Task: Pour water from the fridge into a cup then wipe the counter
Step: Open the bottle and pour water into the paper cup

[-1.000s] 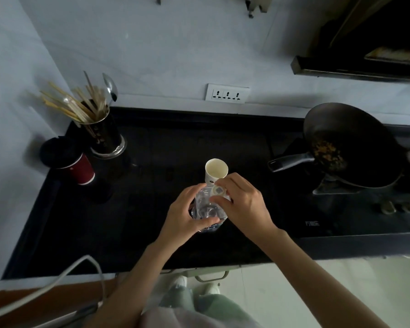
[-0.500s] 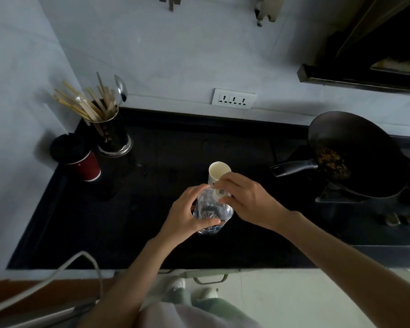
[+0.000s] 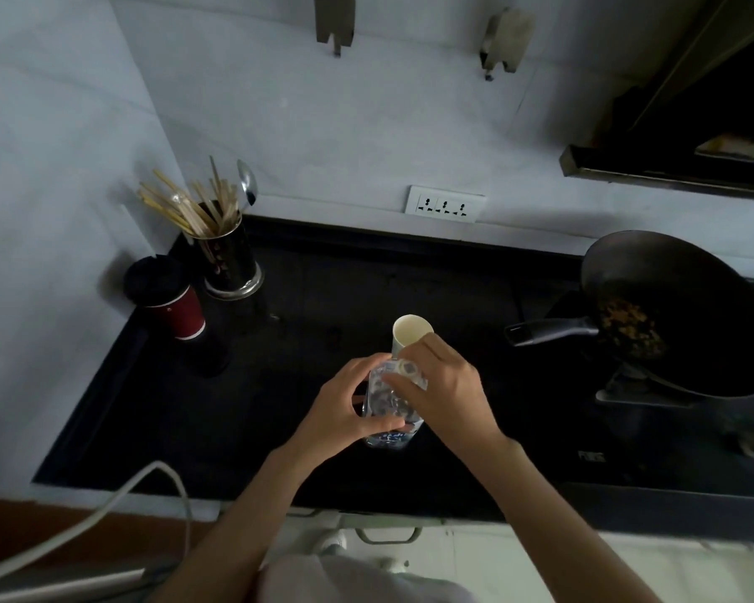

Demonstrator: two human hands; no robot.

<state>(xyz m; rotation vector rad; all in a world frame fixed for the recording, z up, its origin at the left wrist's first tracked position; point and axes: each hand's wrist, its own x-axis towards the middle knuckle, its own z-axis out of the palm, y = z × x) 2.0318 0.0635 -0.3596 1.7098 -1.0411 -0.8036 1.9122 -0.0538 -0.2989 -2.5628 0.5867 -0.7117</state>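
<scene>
At frame centre, we are gripping the bottle (image 3: 390,406) steady with our left hand (image 3: 345,411) while our right hand (image 3: 440,385) is pinching its cap (image 3: 406,366) to open it beside the cup (image 3: 411,333).

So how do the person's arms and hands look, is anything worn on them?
Both forearms are bare up to the bottom edge of the head view; no sleeve shows. The left hand and the right hand carry no glove, ring, watch or bracelet that I can see.
</scene>
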